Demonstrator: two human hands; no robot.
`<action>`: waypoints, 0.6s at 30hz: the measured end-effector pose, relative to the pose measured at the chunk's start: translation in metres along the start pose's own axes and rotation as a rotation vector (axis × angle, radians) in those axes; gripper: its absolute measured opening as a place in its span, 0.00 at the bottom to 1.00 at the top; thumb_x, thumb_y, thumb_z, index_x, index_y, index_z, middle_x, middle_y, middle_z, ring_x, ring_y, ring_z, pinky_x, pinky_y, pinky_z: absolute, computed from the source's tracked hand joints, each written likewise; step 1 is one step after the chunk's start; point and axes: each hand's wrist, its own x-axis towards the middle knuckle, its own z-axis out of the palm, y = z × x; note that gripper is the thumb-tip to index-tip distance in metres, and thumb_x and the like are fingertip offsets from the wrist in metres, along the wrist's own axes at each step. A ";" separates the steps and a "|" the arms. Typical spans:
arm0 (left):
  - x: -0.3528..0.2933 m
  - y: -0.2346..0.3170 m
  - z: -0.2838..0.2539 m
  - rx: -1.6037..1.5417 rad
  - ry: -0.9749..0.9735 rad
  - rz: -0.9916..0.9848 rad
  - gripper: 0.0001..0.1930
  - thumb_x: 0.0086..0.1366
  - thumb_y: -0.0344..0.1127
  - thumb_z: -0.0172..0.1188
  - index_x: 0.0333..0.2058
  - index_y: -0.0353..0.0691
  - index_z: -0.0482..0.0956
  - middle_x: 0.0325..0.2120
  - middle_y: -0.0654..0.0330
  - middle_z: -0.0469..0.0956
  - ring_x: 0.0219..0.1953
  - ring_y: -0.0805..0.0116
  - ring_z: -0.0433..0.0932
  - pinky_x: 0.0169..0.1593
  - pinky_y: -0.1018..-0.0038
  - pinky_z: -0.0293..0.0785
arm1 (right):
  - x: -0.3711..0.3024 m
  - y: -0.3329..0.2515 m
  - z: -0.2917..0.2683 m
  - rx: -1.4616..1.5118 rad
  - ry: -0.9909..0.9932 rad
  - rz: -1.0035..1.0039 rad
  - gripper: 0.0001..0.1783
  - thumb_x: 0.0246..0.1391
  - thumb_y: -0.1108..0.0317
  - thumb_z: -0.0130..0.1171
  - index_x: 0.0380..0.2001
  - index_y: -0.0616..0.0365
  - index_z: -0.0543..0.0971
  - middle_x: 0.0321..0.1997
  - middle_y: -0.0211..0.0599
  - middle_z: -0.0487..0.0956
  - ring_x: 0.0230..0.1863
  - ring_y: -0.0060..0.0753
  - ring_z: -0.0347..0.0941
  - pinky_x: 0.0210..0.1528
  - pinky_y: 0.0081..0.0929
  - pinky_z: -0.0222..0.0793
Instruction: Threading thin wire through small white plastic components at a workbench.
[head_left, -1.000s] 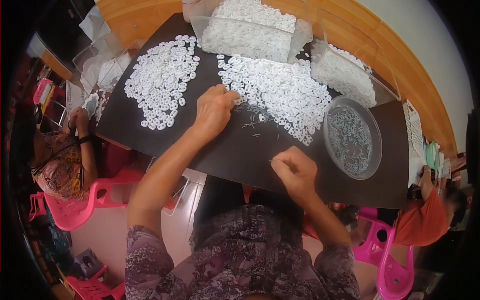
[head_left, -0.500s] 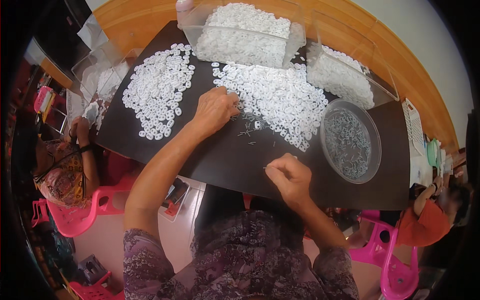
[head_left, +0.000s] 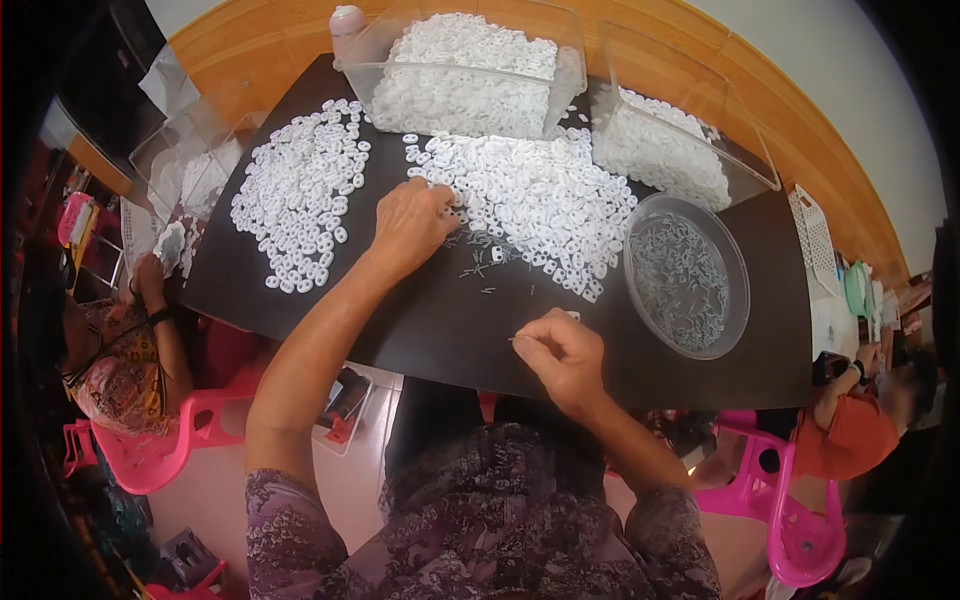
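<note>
One slim grey pin [head_left: 513, 340] sticks out of the right hand [head_left: 562, 358], where thumb and forefinger pinch it near the close edge of the dark table [head_left: 430, 335]. From where I stand, its free end points toward the person's left, and its long axis runs roughly crosswise; it is too small for me to judge the exact slant. The left hand [head_left: 410, 225] is farther out, fingers bunched and bent down at the near left margin of the pile of white oval pieces [head_left: 545, 190]. I cannot tell whether they grip a piece. That pile spreads away to the right from those fingertips, while the right hand sits apart from it, on the near side. Loose grey pins [head_left: 485, 268] lie between the hands, nearer the left one, pointing every way. A round clear tray [head_left: 739, 270] holds more, beyond and right of the right hand.
</note>
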 end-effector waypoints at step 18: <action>-0.014 0.043 0.027 0.025 -0.018 0.327 0.07 0.45 0.30 0.65 0.24 0.39 0.76 0.25 0.57 0.72 0.33 0.55 0.73 0.35 0.63 0.68 | -0.005 -0.003 0.002 -0.018 0.013 -0.031 0.01 0.48 0.78 0.59 0.25 0.63 0.77 0.25 0.27 0.72 0.25 0.16 0.65 0.27 0.16 0.60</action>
